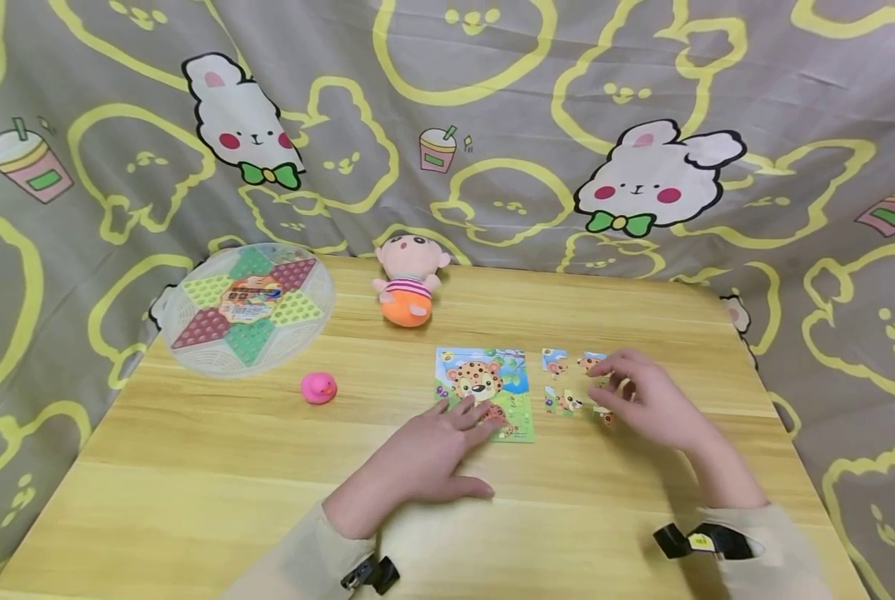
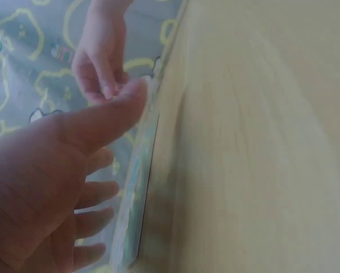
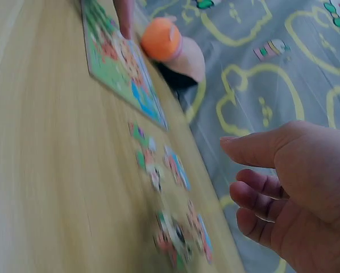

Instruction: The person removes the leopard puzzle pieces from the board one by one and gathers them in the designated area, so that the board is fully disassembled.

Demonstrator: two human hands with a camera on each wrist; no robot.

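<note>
A square jigsaw board point(image 1: 521, 408) printed with a spotted leopard cub lies flat on the table. My left hand point(image 1: 434, 454) reaches over its lower left part, fingers spread and fairly straight, thumb out to the side. Whether the fingertips touch the board cannot be told. Right of the board lie several loose jigsaw pieces point(image 1: 564, 400), in two rough rows. Above the right-hand pieces is my right hand point(image 1: 652, 407), fingers loosely bent and partly covering them. In the right wrist view, nothing shows between its thumb and fingers, and the pieces point(image 3: 174, 168) lie apart from them.
A round Chinese checkers board point(image 1: 320, 279) lies at the back left. A plush doll point(image 1: 407, 283) in orange rests behind the jigsaw board. A pink toy duck point(image 1: 317, 387) sits to the left. Patterned grey cloth point(image 1: 507, 192) hangs around the wooden table point(image 1: 192, 492).
</note>
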